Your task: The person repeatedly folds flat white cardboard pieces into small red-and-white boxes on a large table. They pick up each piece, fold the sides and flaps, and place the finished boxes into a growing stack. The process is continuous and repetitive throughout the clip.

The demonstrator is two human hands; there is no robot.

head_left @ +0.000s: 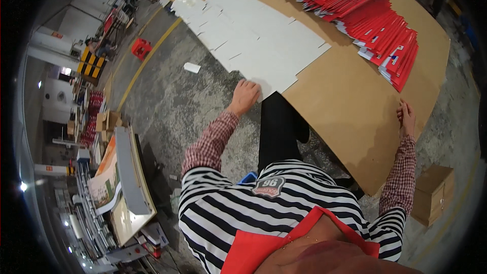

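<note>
My left hand (246, 95) is at the near corner of a spread of white card sheets (264, 35), its fingers closed on the edge of the nearest sheet. The sheets overlap in a staggered row, and notched edges show along them. My right hand (406, 116) is over the right part of the brown board tabletop (350, 116), fingers loosely bent and apart, with nothing visible in them. Just beyond it ends a long fanned row of red folded card pieces (375, 25) with white edges. The fingertips do not touch that row.
A cardboard box (432, 193) stands on the floor at my right. On the left are a machine with a grey panel (133, 172), more cartons (108, 122) and a red stool (141, 48). A white scrap (192, 67) lies on the concrete floor. People sit farther back.
</note>
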